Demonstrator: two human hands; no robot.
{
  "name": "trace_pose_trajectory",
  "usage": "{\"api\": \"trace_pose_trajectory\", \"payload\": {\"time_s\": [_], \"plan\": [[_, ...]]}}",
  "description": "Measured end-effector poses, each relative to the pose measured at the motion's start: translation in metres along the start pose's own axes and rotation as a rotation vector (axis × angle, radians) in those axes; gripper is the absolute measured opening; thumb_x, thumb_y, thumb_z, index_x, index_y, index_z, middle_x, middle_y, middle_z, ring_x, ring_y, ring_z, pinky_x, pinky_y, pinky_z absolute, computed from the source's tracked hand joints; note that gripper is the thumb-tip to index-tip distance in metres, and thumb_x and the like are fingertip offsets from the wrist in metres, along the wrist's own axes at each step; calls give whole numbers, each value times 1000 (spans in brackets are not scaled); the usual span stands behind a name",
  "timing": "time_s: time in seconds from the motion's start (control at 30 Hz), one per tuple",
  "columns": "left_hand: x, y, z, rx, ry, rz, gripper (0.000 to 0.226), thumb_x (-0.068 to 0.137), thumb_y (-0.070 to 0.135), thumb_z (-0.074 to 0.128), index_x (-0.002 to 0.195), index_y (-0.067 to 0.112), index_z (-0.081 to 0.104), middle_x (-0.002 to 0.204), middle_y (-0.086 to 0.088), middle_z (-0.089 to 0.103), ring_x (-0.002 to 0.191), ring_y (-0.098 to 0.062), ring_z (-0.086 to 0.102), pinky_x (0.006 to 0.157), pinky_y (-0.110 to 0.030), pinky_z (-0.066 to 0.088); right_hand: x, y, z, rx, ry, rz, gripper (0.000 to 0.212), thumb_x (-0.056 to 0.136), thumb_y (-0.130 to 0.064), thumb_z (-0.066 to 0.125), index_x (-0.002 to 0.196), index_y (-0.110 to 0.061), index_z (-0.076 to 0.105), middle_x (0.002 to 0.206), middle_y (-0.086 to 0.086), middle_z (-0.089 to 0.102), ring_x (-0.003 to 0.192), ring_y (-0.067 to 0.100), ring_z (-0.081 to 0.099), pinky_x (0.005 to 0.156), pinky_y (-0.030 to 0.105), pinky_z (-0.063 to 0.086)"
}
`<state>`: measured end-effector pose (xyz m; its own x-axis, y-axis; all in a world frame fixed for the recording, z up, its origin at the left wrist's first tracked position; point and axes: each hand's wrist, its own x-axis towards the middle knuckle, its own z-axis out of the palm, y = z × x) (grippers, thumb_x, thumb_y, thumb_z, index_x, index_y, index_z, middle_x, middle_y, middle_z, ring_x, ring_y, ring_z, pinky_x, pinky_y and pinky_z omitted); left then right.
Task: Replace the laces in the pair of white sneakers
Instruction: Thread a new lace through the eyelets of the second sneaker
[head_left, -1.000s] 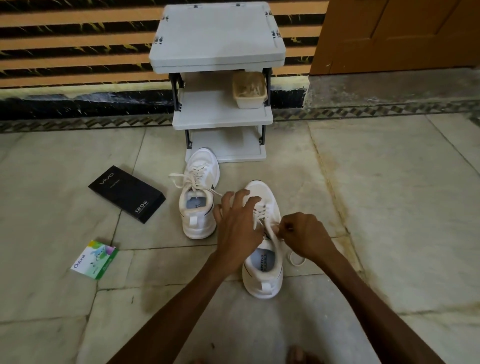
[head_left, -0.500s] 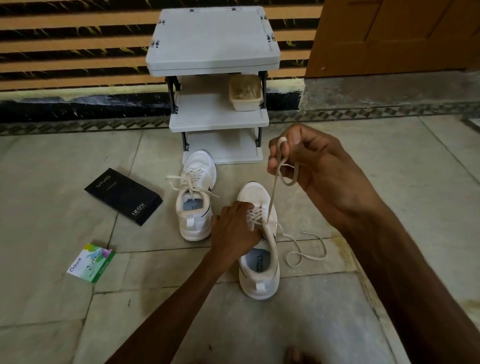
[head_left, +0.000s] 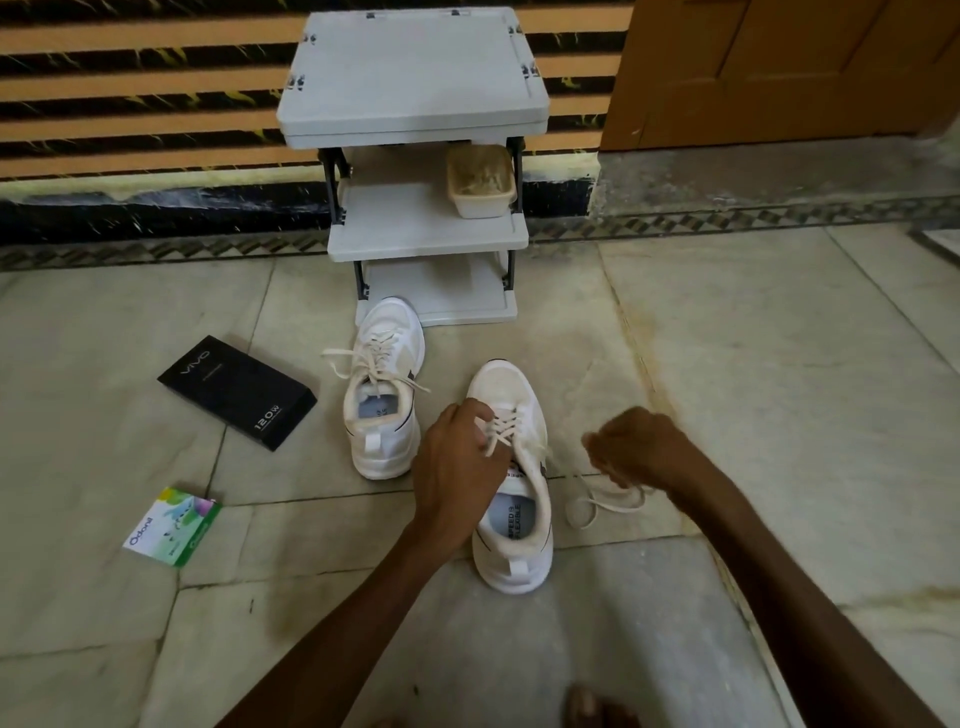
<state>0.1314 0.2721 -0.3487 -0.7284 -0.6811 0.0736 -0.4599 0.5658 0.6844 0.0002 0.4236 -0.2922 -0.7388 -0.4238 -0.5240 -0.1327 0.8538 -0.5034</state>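
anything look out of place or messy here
The near sneaker is partly unlaced; its lace trails loose across the floor beside it. The black box and green packet lie askew nearby. Nothing looks spilled or damaged.

Sole-down on the floor (head_left: 779, 415), toes pointing away: far sneaker (head_left: 384, 410), white, laced, loose ends splayed; near sneaker (head_left: 511, 384), white, partly unlaced, its lace (head_left: 597, 501) trailing rightward.

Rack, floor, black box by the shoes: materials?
Rack: likely moulded plastic, matte grey, rounded rims, dark posts. Floor: stone slabs, probably marble, slight sheen, veining, joint lines. Black box: seemingly cardboard, matte, crisp edges, printed lettering.
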Motion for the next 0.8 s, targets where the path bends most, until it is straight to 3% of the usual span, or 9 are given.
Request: {"api": "trace_pose_trajectory", "payload": {"time_s": [0.1,0.2,0.3,0.4,0.6,0.67,0.8], "plan": [[-1,3,-2,12,19,-20,21,73,27,74,89,32,62,75,14,54,66,-3,52,55,-24,37,16,24,14,-280,-54,106,25,89,-32,62,87,-8,72,86,9,73,83,24,71,81,36,58],[-3,5,-1,37,32,-34,18,74,26,74,81,31,58,77,14,56,67,-5,54,56,-25,40,28,40,18,-437,-37,130,28,89,-32,60,70,-13,62,71,2,66,72,21,69,74,33,58],[-3,6,1,63,40,-43,20,74,26,72,77,31,54,77,14,55,68,-7,53,56,-26,39,39,47,23,-518,64,124,24,90,-36,59,80,-13,58,90,5,65,86,25,66,68,31,49],[-3,7,2,75,36,-42,19,75,25,72,81,31,55,81,13,57,73,-10,58,57,-30,46,49,49,30,-440,310,64,19,85,-26,62,97,-11,60,102,9,62,91,29,62,66,31,41],[-3,5,0,55,16,-22,16,76,25,70,82,32,57,79,13,54,72,-8,56,59,-33,50,61,58,42,-422,305,-65,9,87,-7,55,92,-7,63,96,9,59,90,30,60,73,39,53],[-3,4,0,43,0,-6,15,76,25,70,83,32,58,79,13,52,71,-6,55,58,-33,50,63,54,39,-271,320,-133,12,91,-6,52,93,-4,63,94,13,64,86,31,63,71,38,54],[-2,1,0,44,-44,30,11,80,26,68,85,33,61,83,13,49,74,-6,56,58,-32,49,45,11,9,405,424,-292,11,97,-10,52,94,-2,59,79,10,68,71,22,66,64,31,55]]}}
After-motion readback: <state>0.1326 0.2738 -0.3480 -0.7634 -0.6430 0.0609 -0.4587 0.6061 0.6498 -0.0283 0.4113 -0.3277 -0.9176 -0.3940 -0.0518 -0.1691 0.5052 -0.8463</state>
